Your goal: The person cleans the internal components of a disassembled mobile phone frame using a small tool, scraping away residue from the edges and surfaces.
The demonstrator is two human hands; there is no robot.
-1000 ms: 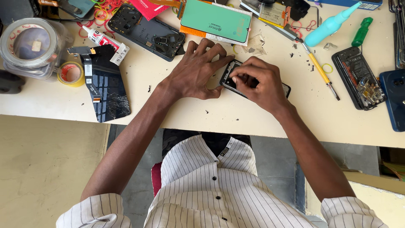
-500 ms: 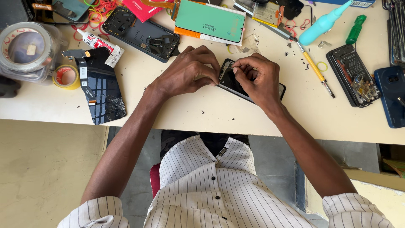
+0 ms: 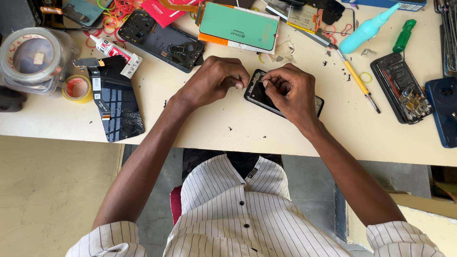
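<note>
green box [image 3: 239, 25], yellow tape roll [image 3: 77, 88], striped shirt [image 3: 247, 214]

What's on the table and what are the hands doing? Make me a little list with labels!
Left hand: left hand curled beside the black phone frame, fingertips at its edge
Right hand: right hand resting on the same frame, fingers pinching at its top end
Table: cream worktop, scattered with small dark bits
Left side: cracked black screen, yellow tape roll, glue tube
Behind hands: green panel, dark back cover
Right side: yellow-handled tool, turquoise bottle, open phone
</note>
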